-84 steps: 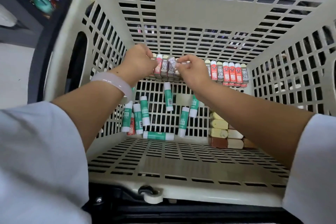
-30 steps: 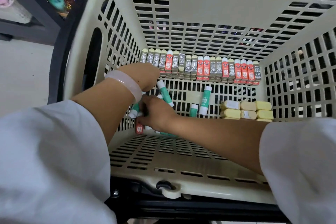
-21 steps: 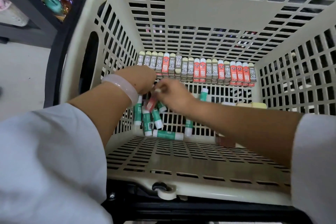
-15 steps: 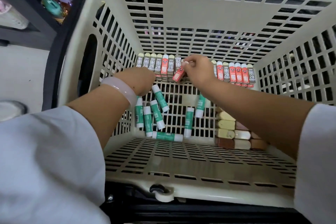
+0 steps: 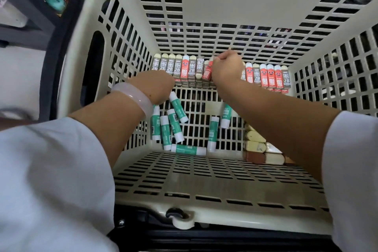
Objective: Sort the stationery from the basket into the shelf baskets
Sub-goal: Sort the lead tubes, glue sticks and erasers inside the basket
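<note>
Half a second ago my right hand [image 5: 226,67] was carrying a red lead box [image 5: 208,69] toward the back row tilted; now it stands nearly upright, pushed into the gap in that row, while my left hand has hardly shifted.

Going from the left: my left hand [image 5: 155,86] sits knuckles-up against the near end of the row of lead boxes [image 5: 178,68]. Its fingers curl away from me, and I cannot tell whether they hold anything. Below it the green glue sticks [image 5: 173,122] lie loose on the floor of the basket [image 5: 204,178]. In the middle, my right hand's fingers are curled, pinching the red box by its top end. At the right, more boxes continue the row, and the erasers [image 5: 257,149] are stacked in the near corner.

I judge these boxes light, stiff and smooth, easily toppled domino-fashion; best held by the narrow sides near the top, and pressed in gently.
</note>
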### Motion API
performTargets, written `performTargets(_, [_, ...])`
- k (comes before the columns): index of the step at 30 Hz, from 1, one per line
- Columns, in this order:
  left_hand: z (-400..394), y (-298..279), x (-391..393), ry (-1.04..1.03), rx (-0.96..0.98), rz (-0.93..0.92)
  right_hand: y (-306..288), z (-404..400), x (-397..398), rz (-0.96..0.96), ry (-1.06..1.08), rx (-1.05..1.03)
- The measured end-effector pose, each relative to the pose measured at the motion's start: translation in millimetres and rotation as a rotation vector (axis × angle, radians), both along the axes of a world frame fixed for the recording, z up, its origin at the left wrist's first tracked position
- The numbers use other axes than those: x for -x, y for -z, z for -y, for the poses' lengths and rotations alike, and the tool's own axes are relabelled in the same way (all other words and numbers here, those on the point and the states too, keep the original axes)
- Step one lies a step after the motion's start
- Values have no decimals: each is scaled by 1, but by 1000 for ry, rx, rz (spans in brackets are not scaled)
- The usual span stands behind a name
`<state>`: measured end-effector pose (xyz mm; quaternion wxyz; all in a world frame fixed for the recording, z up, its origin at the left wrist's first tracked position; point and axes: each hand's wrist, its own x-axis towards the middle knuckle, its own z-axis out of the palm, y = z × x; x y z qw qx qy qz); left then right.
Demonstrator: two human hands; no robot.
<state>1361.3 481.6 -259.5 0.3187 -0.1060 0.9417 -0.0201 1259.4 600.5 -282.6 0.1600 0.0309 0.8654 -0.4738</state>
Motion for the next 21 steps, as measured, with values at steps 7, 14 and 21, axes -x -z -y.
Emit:
performTargets(7, [5, 7, -1, -10, -33, -29, -9, -16, -11, -50, -158, 121])
performTargets(14, [-1, 3, -3, 35, -19, 108, -11, -28, -75, -165, -1148, -305])
performTargets(21, [-10, 0, -1, 92, -59, 239, -7, -42, -104, -259, -1316, -462])
